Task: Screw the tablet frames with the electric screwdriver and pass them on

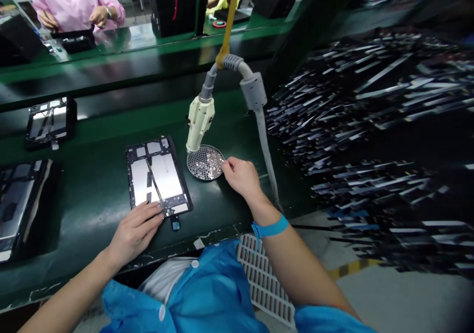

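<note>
Here, left hand (135, 230) flat on tablet (158, 176), right hand (240, 176) pinching at screw dish (205, 163).

Opened tablet (158, 179) on the bench (92, 209), screw dish (205, 163) just right, hanging screwdriver (200, 121) above the dish.

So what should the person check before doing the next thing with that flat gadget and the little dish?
1. Left hand steadying the opened device: ok, fingers rest on its near edge.
2. Right hand at the round perforated dish: ok, fingertips touch its right rim.
3. A small part pinched in the right fingers: cannot tell, too small to see.
4. Hanging driver within reach: ok, it dangles just above the dish's far edge on its cable.
5. Device lying flat on the green bench: ok.
6. Small connector tab at the device's near edge free of the left hand: ok, it sits beside the fingers.
</note>
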The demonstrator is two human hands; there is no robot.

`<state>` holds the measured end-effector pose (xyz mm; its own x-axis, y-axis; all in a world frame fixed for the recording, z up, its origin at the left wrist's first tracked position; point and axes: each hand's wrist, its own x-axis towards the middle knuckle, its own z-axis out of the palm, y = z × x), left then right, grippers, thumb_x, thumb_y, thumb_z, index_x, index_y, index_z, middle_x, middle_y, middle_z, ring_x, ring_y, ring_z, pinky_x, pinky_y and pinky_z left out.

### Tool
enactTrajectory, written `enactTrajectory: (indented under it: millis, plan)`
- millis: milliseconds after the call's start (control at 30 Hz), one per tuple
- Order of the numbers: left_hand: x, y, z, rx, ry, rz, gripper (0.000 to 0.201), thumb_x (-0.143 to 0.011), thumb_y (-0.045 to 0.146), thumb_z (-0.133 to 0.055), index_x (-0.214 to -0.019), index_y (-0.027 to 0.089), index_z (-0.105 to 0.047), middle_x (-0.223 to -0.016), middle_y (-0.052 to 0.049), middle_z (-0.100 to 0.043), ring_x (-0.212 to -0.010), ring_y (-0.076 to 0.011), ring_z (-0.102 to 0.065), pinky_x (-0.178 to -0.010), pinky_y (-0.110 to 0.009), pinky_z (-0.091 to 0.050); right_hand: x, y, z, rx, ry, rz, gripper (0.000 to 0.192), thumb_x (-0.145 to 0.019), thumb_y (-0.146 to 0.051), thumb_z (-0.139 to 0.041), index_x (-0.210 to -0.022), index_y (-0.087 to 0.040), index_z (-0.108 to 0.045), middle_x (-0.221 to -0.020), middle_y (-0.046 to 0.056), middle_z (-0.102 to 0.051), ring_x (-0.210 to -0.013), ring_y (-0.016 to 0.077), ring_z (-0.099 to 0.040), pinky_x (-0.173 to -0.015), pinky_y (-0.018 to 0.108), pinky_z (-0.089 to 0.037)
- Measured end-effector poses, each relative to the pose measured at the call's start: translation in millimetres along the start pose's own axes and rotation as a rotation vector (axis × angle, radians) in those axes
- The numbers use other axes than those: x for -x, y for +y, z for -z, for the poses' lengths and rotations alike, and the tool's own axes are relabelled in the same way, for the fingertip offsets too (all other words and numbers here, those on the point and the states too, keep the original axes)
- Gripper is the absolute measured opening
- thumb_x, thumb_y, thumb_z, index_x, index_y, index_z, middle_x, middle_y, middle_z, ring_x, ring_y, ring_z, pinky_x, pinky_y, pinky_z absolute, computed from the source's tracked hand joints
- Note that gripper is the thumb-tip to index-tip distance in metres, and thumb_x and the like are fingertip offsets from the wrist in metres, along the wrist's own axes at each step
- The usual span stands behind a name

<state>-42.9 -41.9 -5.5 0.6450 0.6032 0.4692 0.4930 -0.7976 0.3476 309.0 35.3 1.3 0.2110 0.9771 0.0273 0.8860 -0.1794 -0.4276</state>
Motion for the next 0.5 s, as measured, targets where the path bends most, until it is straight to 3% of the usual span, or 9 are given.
enactTrajectory:
  millis: [233, 367, 433, 500]
  plan:
    - [1.1, 7.0, -1.6, -0.086, -0.048, 0.010, 0.040, -0.096, 0.008, -0.062, -0.134, 0.019, -0.064, -0.133, -0.009, -0.071, -0.135, -0.0267, -0.060, -0.116, -0.053, -0.048, 0.6, 1.8, -2.8, -0.020, 0.016, 0.004, 0.033, -0.094, -0.030, -0.048, -0.065, -0.021, -0.061, -0.065, 0.007, -0.068, -0.062, 0.0190, -0.056, -0.061, 0.032, -0.025]
    - [4.0, 13.5, -7.6, -0.174, -0.040, 0.098, 0.040, -0.098, 0.007, -0.059, -0.136, 0.019, -0.063, -0.139, -0.010, -0.067, -0.136, -0.0294, -0.058, -0.120, -0.061, -0.040, 2.5, -0.8, 3.0, -0.019, 0.008, 0.020, 0.033, -0.094, -0.031, -0.049, -0.066, -0.020, -0.063, -0.064, 0.007, -0.066, -0.063, 0.0195, -0.059, -0.062, 0.031, -0.031]
    - [-0.3, 8.4, -10.6, -0.198, -0.037, 0.147, 0.035, -0.099, 0.009, -0.056, -0.131, 0.021, -0.066, -0.138, -0.010, -0.067, -0.136, -0.0319, -0.058, -0.119, -0.067, -0.036, -7.0, -8.3, 8.9, -0.105, 0.117, 0.041, 0.032, -0.097, -0.039, -0.049, -0.080, -0.019, -0.068, -0.075, 0.008, -0.070, -0.072, 0.0211, -0.064, -0.067, 0.031, -0.040]
    - [-10.9, -2.8, -13.4, -0.188, -0.045, 0.172, 0.029, -0.101, 0.014, -0.055, -0.124, 0.023, -0.070, -0.136, -0.009, -0.069, -0.134, -0.0330, -0.060, -0.117, -0.069, -0.037, -28.4, -22.1, 15.2, -0.307, 0.284, 0.131, 0.039, -0.096, -0.052, -0.054, -0.110, -0.018, -0.067, -0.104, 0.013, -0.073, -0.090, 0.0240, -0.068, -0.075, 0.033, -0.050]
